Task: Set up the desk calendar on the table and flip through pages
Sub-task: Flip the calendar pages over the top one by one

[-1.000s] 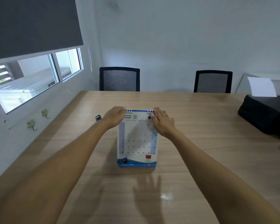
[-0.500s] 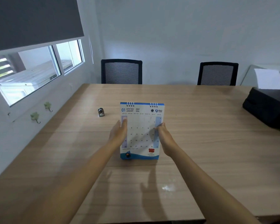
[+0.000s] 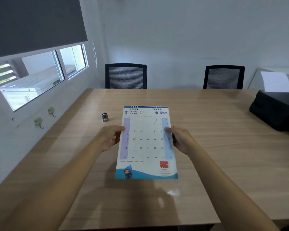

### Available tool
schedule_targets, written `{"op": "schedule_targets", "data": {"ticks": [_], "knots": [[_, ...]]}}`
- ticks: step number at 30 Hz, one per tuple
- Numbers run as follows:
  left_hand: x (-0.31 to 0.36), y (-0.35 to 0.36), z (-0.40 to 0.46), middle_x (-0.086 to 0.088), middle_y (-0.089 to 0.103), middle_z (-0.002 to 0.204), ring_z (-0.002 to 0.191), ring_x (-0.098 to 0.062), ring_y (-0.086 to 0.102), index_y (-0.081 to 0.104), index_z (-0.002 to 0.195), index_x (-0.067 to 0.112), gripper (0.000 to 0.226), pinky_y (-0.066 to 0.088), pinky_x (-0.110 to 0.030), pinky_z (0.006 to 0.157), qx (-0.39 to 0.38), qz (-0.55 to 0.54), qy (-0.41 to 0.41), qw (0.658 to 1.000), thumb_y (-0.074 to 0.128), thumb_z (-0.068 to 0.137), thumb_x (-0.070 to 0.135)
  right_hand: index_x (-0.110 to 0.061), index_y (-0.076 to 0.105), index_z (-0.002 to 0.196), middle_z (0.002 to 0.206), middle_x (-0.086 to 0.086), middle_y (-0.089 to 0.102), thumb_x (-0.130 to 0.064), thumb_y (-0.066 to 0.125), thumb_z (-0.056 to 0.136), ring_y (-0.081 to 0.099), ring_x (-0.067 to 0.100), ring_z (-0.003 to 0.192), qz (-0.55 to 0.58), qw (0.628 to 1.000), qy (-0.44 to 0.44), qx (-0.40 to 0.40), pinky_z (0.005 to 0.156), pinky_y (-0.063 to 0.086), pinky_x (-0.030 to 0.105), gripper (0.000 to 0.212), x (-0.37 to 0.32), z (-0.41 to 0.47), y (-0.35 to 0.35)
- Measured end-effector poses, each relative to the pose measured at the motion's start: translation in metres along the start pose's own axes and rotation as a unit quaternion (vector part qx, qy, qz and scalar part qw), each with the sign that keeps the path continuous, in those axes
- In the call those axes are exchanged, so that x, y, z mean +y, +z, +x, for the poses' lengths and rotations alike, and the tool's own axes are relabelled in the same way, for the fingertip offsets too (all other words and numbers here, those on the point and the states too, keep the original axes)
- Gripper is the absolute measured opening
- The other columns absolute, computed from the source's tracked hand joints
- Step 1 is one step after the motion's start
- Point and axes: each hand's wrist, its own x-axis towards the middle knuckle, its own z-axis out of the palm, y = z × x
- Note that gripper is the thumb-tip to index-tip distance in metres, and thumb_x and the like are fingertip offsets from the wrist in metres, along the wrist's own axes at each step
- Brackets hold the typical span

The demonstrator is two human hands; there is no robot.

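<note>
A long wooden table (image 3: 207, 130) fills the lower half of the view, running away from the viewer toward a pale wall. Two black mesh-backed chairs stand at its far edge, one (image 3: 125, 76) at about eleven o'clock and the other (image 3: 223, 77) at about one o'clock. A window (image 3: 40, 75) under a dark roller blind (image 3: 33, 24) takes up the left wall at ten o'clock. A black bag-like object (image 3: 274, 109) sits on the table's right side at two o'clock, with a white sheet of paper (image 3: 275, 81) standing just behind it.

At the centre, a desk calendar (image 3: 147, 144) is held between two bare hands above the table's middle, its face turned toward the viewer. The page shows January, with a white date grid, a purple column on the left, a blue column on the right, wire rings along the top edge, and a blue wave with a small cartoon figure at the bottom. Its lower edge appears lifted off the wood, casting a shadow beneath.

The left hand (image 3: 111, 137) grasps the calendar's left edge at nine o'clock, thumb across the front. The right hand (image 3: 182, 139) grasps the right edge at three o'clock, thumb also on the front.

A small metallic object (image 3: 105, 117) rests on the table at eleven o'clock from the calendar, well apart from it. Two green wall hooks (image 3: 38, 122) hang under the window.
</note>
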Motion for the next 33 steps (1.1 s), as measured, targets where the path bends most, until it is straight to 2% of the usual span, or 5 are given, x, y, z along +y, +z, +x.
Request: {"op": "schedule_targets", "data": {"ticks": [4,8,14,20,33], "knots": [[0.027,-0.008,-0.001,-0.008,0.066,0.098,0.083,-0.021,0.061,0.066,0.094,0.012,0.017,0.049,-0.031,0.076,-0.088,-0.051,0.022,0.995,0.062,0.085,0.025,-0.012,0.075,0.071,0.073,0.01,0.069,-0.031,0.045,0.097,0.07,0.016,0.059,0.118,0.991,-0.037,-0.052,0.053,0.057,0.022,0.045,-0.025,-0.005,-0.007],[0.063,0.006,0.0,-0.001,0.064,0.127,0.107,-0.021,0.063,0.067,0.106,0.02,0.026,0.054,-0.034,0.08,-0.116,-0.127,0.07,0.983,0.047,0.094,0.03,-0.015,0.065,0.104,0.111,0.005,0.065,-0.047,0.022,0.1,0.055,0.026,0.108,0.171,0.978,-0.082,-0.09,0.092,0.046,0.04,0.054,-0.055,0.007,0.005],[0.078,0.035,0.016,0.0,0.036,0.153,0.139,-0.022,0.035,0.04,0.143,0.021,0.05,0.032,-0.037,0.107,0.023,0.374,0.241,0.895,0.041,0.097,0.038,-0.017,0.027,0.151,0.158,0.004,0.028,-0.042,0.023,0.102,0.022,0.025,0.146,-0.297,0.925,-0.235,0.018,0.12,0.021,0.049,0.055,-0.061,0.029,0.022],[0.057,0.034,0.044,-0.007,0.031,0.156,0.142,-0.027,0.027,0.031,0.147,0.014,0.057,0.024,-0.04,0.114,0.011,0.549,0.276,0.789,0.043,0.096,0.036,-0.033,0.001,0.153,0.162,-0.013,-0.001,-0.055,0.015,0.097,-0.012,0.024,0.149,-0.517,0.835,-0.181,0.058,0.116,-0.003,0.06,0.061,-0.03,0.055,0.017],[-0.032,0.049,0.029,-0.008,0.036,0.153,0.14,-0.03,0.035,0.026,0.147,0.017,0.072,0.032,-0.051,0.112,0.13,0.212,0.146,0.958,0.03,0.091,0.06,-0.019,0.015,0.149,0.161,0.001,0.011,-0.031,0.025,0.097,0.016,0.022,0.147,-0.121,0.991,-0.051,0.033,0.12,0.018,0.046,0.055,0.025,0.03,0.03]]}}
